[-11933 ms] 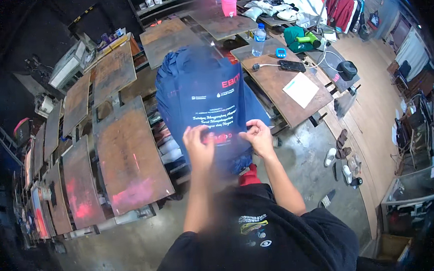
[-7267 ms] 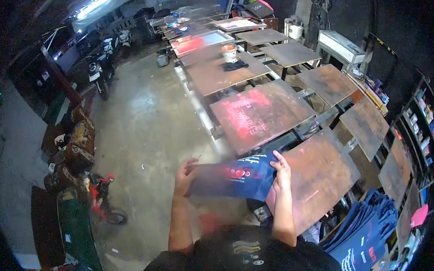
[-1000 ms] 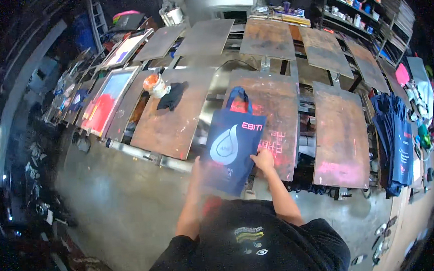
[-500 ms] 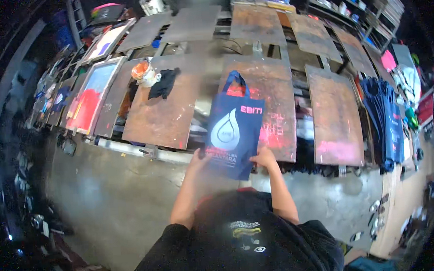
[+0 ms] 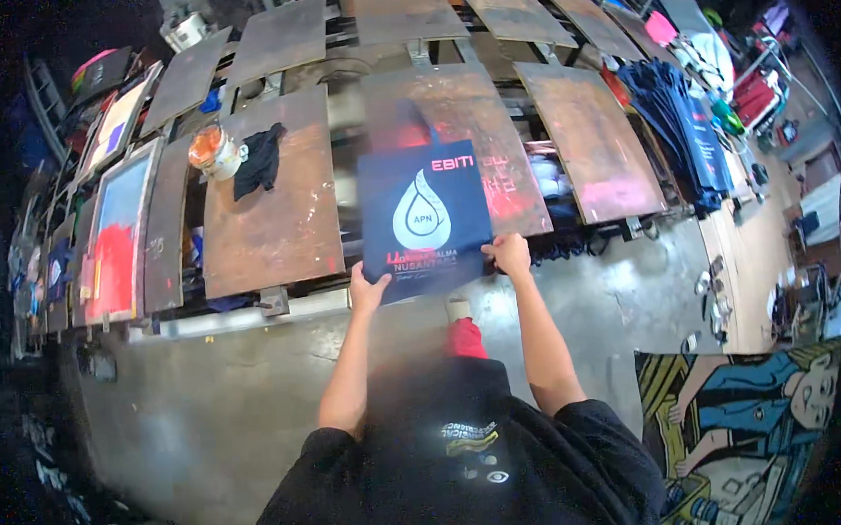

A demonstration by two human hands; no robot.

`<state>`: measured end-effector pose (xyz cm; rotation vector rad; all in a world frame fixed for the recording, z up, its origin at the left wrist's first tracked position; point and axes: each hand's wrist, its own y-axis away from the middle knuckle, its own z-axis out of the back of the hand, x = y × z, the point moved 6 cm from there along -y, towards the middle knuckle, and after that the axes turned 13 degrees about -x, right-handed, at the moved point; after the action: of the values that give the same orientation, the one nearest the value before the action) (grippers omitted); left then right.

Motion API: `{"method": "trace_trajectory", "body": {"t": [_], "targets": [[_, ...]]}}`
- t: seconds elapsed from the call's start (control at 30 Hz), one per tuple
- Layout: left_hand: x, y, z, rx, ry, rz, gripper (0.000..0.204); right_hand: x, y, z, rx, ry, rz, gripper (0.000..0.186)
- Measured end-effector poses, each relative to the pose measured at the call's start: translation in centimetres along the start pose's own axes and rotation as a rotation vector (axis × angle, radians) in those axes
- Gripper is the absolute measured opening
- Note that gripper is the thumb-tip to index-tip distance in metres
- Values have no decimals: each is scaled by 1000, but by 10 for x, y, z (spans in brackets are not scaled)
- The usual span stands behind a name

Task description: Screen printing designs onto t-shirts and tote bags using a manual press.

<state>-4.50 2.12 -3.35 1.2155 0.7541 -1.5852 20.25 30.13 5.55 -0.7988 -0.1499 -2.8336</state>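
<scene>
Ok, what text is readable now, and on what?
Wording not copied; locations only.
Navy bag: legible pink word, top right; dark letters inside pale drop; red and white lines beneath, the smallest blurred.
Brown board: pink lettering, too unclear to read.
Black T-shirt: pale print, small and blurred.
Dark blue pile: print too small.

Matt cloth up front, and it's the navy tote bag [image 5: 425, 222], smooth across the face, its pale droplet print [image 5: 421, 209] sitting flat and faintly silvery! Behind it, a brown work board [image 5: 463, 96], dull, scuffed and blotched with pink stain. Over to the paint bucket [image 5: 214, 153], plastic by the look of it, coated in orange smears, and beside it a black rag [image 5: 258, 162], limp, crumpled cloth. Below, concrete floor [image 5: 225, 371], smooth with a soft gloss, and a black T-shirt [image 5: 392, 428] in plain matt fabric!
</scene>
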Motion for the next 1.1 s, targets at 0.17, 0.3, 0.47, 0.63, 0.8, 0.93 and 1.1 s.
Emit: {"method": "trace_trajectory", "body": {"t": [0.17,0.3,0.47,0.63,0.8,0.93,1.1], "targets": [[-22,7,3,70,-13,-11,63,15,-3,13,-136,-14,173,30],[-26,10,5,48,-114,-19,66,13,-7,12,-133,0,246,31],[-28,7,13,-23,-217,-98,65,14,-6,8,-119,38,229,31],[-18,10,16,37,-212,-58,63,-1,-8,-6,66,10,147,33],[-30,11,4,26,-52,34,51,-12,-16,0,-49,2,296,30],[-13,-7,-1,19,60,105,46,2,-25,7,33,-34,320,29],[-27,-11,-2,-107,-139,-40,54,41,-28,37,-45,-41,410,27]]}}
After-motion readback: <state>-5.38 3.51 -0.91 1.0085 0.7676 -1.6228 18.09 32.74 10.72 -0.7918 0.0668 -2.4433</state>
